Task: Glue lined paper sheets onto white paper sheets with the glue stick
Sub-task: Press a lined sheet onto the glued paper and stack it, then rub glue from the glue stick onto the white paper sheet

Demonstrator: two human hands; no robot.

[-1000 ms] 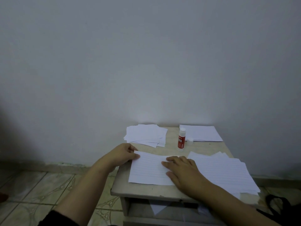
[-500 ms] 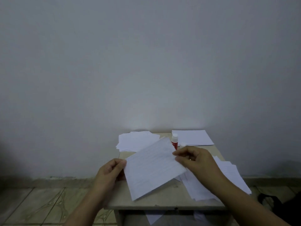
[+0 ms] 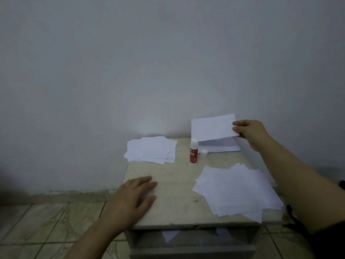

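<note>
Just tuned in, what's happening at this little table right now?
A person is gluing paper. The right hand pinches a sheet in the air above the far right stack. The left hand lies flat on the table. The glue stick stands uncapped, its cap beside it, untouched.

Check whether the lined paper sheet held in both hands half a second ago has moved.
Yes. The lined paper sheet went from left of the red glue stick to beyond and right of it, over the back stack, pinched by the right hand alone.
</note>
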